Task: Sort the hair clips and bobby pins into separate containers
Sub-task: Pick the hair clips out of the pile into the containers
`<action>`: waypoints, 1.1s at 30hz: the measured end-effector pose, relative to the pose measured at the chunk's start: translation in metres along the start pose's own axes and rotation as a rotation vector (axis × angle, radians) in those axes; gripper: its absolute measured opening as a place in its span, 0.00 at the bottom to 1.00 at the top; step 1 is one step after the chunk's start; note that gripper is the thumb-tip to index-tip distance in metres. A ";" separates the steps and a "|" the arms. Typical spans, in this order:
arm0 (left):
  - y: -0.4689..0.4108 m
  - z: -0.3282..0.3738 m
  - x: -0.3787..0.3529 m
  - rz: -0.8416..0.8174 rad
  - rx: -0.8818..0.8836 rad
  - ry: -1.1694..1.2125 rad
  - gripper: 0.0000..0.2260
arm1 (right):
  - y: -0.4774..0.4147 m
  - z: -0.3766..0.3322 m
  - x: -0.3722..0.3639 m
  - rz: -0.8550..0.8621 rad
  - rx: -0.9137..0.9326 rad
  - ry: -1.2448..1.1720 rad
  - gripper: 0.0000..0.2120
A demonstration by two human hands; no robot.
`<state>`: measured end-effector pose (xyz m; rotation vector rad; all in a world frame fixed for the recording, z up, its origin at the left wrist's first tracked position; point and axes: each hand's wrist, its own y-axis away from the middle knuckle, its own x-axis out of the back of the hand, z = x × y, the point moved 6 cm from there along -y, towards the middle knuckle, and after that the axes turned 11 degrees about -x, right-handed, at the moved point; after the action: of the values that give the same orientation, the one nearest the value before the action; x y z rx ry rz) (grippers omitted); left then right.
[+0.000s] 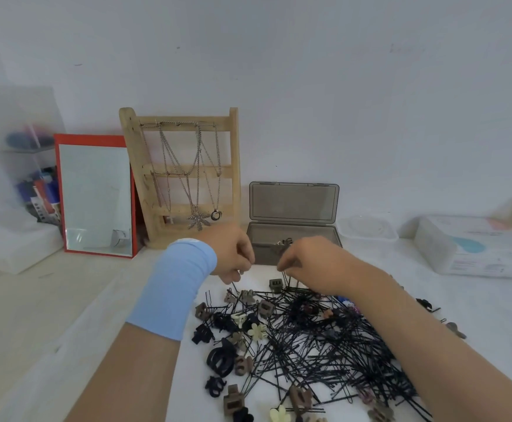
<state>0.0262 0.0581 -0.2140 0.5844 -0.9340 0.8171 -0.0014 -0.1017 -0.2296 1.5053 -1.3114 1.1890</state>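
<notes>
A big heap of black bobby pins [324, 339] mixed with small brown, black and cream hair clips [257, 330] lies on the white table. My left hand [233, 254], with a blue wristband on its forearm, pinches a thin black bobby pin at the heap's far edge. My right hand [309, 263] pinches another bobby pin beside it. Just behind both hands stands an open grey box [294, 205] with its lid up; a brown clip [282, 243] lies inside. A clear shallow container [367, 229] sits to the box's right.
A wooden necklace rack [181, 175] and a red-framed mirror [95, 196] lean against the wall at the back left. A clear organiser [32, 184] stands far left. A white wipes pack [474, 245] lies at the right.
</notes>
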 end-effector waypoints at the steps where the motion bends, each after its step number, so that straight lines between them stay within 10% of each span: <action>1: 0.000 0.000 -0.003 -0.041 -0.006 -0.039 0.04 | 0.000 -0.006 -0.003 0.024 0.030 -0.004 0.13; 10: -0.009 0.008 -0.031 -0.204 0.004 -0.284 0.09 | 0.000 -0.009 -0.010 -0.036 0.083 -0.038 0.20; 19: -0.006 0.004 -0.004 0.004 -0.095 0.014 0.04 | -0.001 -0.008 -0.023 -0.126 0.145 -0.060 0.13; 27: -0.022 0.004 0.015 0.438 -0.118 0.097 0.06 | -0.007 0.020 0.018 0.085 0.007 -0.244 0.06; 33: -0.068 0.028 0.000 0.400 -0.138 -0.031 0.05 | -0.013 0.048 0.037 0.459 -0.143 -0.228 0.07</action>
<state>0.0689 -0.0013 -0.2068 0.2922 -1.1459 1.0910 0.0197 -0.1550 -0.2050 1.3017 -1.9291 1.1903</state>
